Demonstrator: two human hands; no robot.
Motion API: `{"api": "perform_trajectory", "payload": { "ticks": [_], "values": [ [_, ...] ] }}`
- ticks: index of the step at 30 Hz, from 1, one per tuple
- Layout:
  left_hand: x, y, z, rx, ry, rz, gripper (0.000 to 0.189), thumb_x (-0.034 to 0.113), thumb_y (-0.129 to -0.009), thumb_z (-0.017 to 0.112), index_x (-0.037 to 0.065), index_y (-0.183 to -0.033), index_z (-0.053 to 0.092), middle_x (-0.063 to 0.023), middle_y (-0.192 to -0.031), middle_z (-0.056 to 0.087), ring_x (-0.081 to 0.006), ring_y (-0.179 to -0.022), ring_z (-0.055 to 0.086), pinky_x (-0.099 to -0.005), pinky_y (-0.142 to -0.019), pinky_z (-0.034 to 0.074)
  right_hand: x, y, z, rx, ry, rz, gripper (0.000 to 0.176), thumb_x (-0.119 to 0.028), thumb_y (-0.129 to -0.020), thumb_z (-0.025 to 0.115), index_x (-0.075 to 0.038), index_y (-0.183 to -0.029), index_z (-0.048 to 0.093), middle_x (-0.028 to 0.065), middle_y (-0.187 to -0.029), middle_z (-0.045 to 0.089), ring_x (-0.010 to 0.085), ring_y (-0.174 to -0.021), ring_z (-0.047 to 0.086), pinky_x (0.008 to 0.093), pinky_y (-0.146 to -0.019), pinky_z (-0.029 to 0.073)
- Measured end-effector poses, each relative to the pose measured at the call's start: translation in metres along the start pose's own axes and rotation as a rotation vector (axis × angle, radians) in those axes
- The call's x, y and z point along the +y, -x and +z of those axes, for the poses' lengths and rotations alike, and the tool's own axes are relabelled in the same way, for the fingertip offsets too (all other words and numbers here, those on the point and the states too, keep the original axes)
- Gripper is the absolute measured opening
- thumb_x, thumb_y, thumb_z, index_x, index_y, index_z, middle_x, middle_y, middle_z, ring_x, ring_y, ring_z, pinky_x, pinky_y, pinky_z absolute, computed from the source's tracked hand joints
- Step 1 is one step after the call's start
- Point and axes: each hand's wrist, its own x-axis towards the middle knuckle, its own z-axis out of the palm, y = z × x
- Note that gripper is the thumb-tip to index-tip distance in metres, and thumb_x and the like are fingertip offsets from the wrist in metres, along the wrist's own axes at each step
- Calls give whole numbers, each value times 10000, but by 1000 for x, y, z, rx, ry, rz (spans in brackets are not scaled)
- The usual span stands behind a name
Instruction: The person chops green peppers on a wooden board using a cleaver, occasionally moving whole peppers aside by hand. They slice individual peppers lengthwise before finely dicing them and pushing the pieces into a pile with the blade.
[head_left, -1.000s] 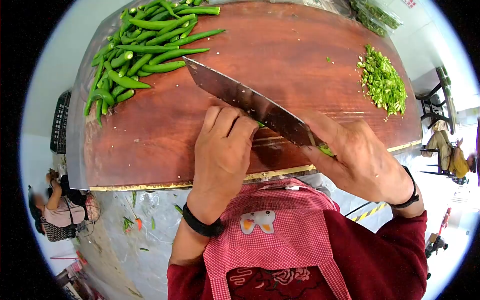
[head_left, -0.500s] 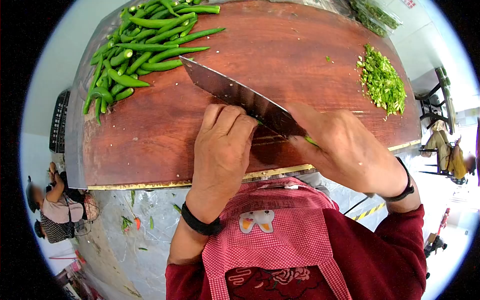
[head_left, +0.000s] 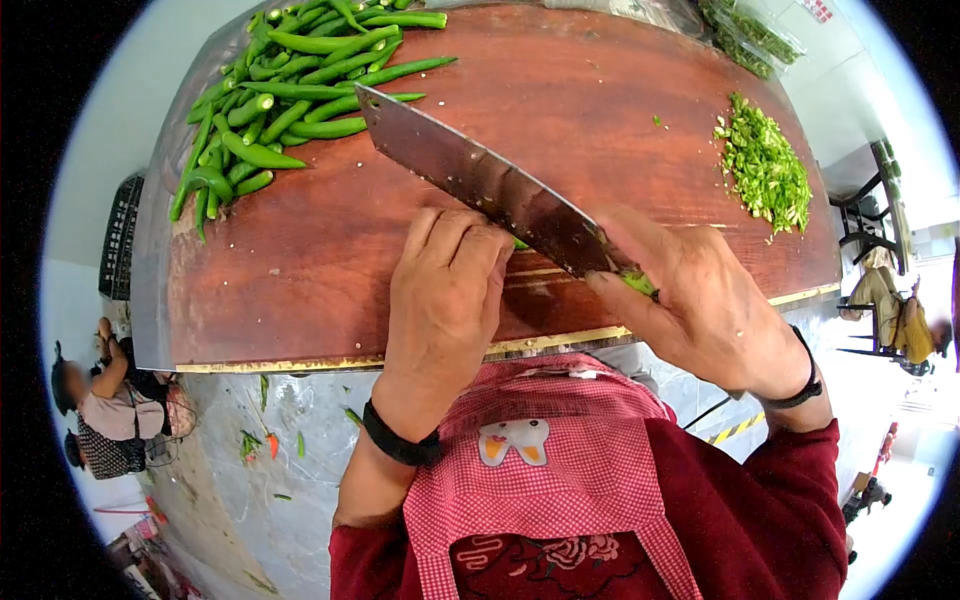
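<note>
My left hand (head_left: 445, 285) is closed, fingertips curled down against the wooden tabletop (head_left: 300, 270). It pins a green chili pepper (head_left: 519, 243), mostly hidden under the fingers with a small green end showing. My right hand (head_left: 690, 290) grips a broad cleaver (head_left: 480, 180), whose dark blade slants up and left, just beyond my left knuckles. By the right thumb, a patch of green shows at the handle end of the blade. Whole green chili peppers (head_left: 300, 90) are heaped at the far left, and chopped green pepper (head_left: 765, 165) lies in a pile at the right.
A plastic bag of greens (head_left: 750, 35) rests at the far right corner. The table's near edge (head_left: 280, 368) runs close to my apron (head_left: 560, 450). Pepper scraps (head_left: 272, 445) lie on the floor. A person (head_left: 110, 400) sits at the left; a dark chair (head_left: 875, 205) stands right.
The cleaver has lifted slightly and turned, showing more of its blade face. My right hand has moved a little to the right; my left hand stays nearly in place.
</note>
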Motion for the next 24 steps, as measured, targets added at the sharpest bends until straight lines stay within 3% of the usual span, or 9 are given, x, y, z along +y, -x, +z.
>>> {"api": "perform_trajectory", "payload": {
  "ticks": [6, 18, 20, 24],
  "values": [
    [0, 0, 0, -10, 2, -17, 199, -79, -762, 678, 22, -930, 644, -140, -940, 610, -351, -894, 581, -429, -778, 492, 2, 3, 5, -7, 59, 6, 280, -61, -886, 600, 18, -1117, 462, 240, -667, 585, 467, -690, 611, 539, -574, 457],
    [0, 0, 1, -12, -2, -14, 196, -88, -756, 685, 11, -920, 644, -138, -946, 609, -349, -898, 577, -427, -785, 489, -2, -10, 6, -55, 116, 5, 213, -67, -891, 597, 20, -1019, 450, 239, -638, 569, 471, -654, 601, 545, -553, 443],
    [0, 0, 1, 10, 7, -5, 183, -80, -761, 691, 10, -916, 653, -139, -948, 609, -347, -900, 576, -423, -780, 488, 6, -13, 15, 82, 185, -135, 221, -72, -888, 597, 25, -1022, 449, 248, -646, 565, 483, -661, 597, 552, -554, 443],
    [2, 0, 1, 29, -41, 6, 174, -71, -764, 696, 13, -912, 661, -141, -951, 611, -349, -895, 577, -421, -776, 487, 6, -16, 15, 180, 236, -198, 207, -74, -887, 595, 16, -1014, 459, 251, -654, 563, 482, -666, 596, 556, -553, 442]
  ]
}}
